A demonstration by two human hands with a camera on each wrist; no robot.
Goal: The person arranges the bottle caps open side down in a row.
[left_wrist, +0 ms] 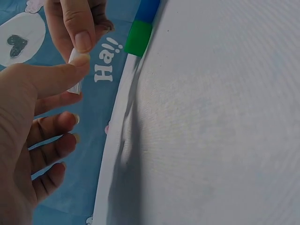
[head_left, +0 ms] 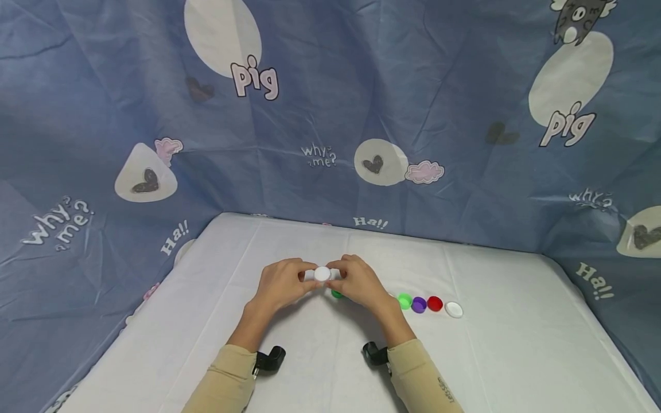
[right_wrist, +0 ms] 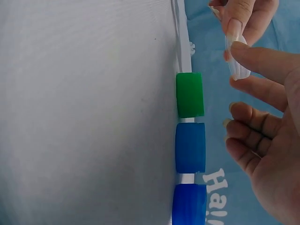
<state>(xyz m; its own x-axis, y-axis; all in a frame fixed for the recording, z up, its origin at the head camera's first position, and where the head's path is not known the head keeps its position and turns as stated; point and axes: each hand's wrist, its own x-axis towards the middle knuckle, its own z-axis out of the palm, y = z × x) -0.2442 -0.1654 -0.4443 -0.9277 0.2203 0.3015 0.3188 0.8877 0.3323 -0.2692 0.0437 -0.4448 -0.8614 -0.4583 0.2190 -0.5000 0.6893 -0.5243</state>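
Item: one small round white cap, translucent plastic by its look, held by both hands above the worktop, a flat surface under white cloth. Position: between its left and right edges, toward the far edge.

Left hand: thumb and forefinger pinching the cap's left side; the other three fingers loosely bent and slightly apart, clear of it.

Right hand: thumb and forefinger pinching the right side; remaining fingers loosely curled, clear of it.

Row of small round pieces on the worktop, running from near the hands toward the right edge and ending well short of it:
- one green piece, partly covered by the right hand in the head view;
- one medium-blue piece, just beside the green;
- one deep-blue piece, next in line;
- one light-green cap, beyond the right hand;
- one purple cap;
- one red cap;
- one white disc-like cap, the piece nearest the right edge.

Surround: blue printed cloth, hanging behind the far edge. Sleeves: beige.
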